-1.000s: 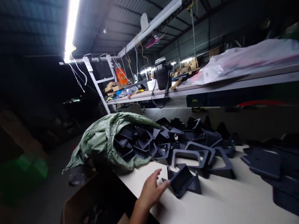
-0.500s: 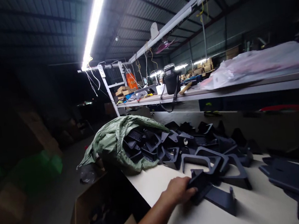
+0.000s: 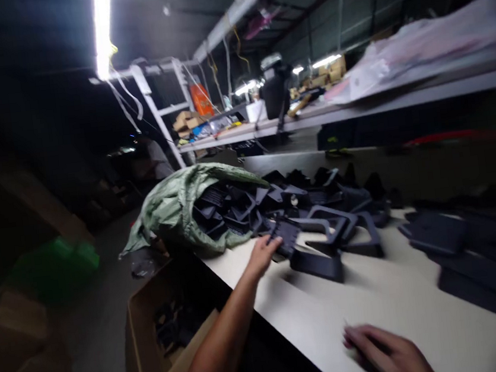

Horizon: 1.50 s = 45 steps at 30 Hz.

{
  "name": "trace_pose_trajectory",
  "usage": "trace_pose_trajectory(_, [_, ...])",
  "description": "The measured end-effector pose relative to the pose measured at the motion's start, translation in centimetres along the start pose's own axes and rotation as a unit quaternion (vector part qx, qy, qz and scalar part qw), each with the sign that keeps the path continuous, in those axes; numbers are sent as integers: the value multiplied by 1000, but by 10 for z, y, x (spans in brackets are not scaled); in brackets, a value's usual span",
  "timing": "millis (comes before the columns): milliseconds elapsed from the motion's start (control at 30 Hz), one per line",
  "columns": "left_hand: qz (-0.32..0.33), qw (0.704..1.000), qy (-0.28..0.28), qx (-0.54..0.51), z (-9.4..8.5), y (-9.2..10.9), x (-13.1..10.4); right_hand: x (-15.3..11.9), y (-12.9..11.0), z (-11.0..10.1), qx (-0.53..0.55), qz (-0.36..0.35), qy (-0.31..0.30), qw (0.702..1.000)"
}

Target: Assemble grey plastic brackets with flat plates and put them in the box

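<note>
My left hand [image 3: 261,256] reaches over the pale tabletop [image 3: 298,311] with its fingers closed on the edge of a dark plastic bracket [image 3: 286,234]. That bracket is near the mouth of a green woven sack [image 3: 174,209], where a heap of similar dark parts [image 3: 228,209] spills onto the table. Just right of the hand lies another dark bracket [image 3: 317,263]. At the bottom, my right hand [image 3: 390,352] is over the near tabletop, blurred, with thumb and fingers pinched together. Something thin may stick up from its fingertips, too small and smeared to name.
An open cardboard box [image 3: 143,341] with dark parts inside stands below the table's left edge. Flat dark plates [image 3: 441,229] are stacked at the right. Behind, a raised shelf [image 3: 367,95] carries a black bag [image 3: 275,90] and plastic-wrapped material [image 3: 430,52].
My left hand has moved away and leftward with the dark bracket, towards the sack's mouth. My right hand has come into view at the bottom. The camera view has shifted.
</note>
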<state>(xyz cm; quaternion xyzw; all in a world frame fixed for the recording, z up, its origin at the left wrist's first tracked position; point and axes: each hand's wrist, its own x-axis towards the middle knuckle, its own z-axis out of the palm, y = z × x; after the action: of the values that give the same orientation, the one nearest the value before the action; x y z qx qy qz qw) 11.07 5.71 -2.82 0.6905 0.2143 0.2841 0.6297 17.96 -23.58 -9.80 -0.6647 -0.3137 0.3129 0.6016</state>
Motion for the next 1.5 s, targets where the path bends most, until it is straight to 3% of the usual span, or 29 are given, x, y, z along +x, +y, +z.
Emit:
trace_pose_trajectory(100, [-60, 991, 8, -120, -2, -4, -23, -4, -12, -1, -11, -20, -9, 1000])
trace_pose_trajectory(300, [-121, 954, 36, -271, -19, -1, -81, -3, -11, 0, 6, 15, 7, 1000])
trace_pose_trajectory(400, [-150, 937, 75, -307, -21, 1, -110, -4, -12, -2, 20, 19, 6, 1000])
trace_pose_trajectory(533, [-160, 937, 84, -298, -21, -2, -131, -5, -14, -2, 24, 17, 2, 1000])
trace_pose_trajectory(933, [-211, 945, 51, -244, -6, -31, -121, -6, -8, 3, -27, -14, 3, 1000])
trace_pose_trajectory(1067, [-237, 944, 73, -219, -9, -40, -120, -6, -17, 6, -15, -9, 20, 1000])
trace_pose_trajectory(1133, [-266, 928, 115, -235, -13, -41, -119, -7, -20, 7, -8, 3, 29, 1000])
trace_pose_trajectory(1300, [-376, 839, 223, -323, -19, -35, -108, -2, -22, 2, 28, 50, 34, 998])
trace_pose_trajectory(1400, [-394, 839, 225, -301, -20, -30, -108, 3, -21, -9, 39, 64, 31, 997])
trace_pose_trajectory(1500, [-383, 857, 201, -281, -27, -29, -113, 6, -22, -39, -1, 56, 66, 996])
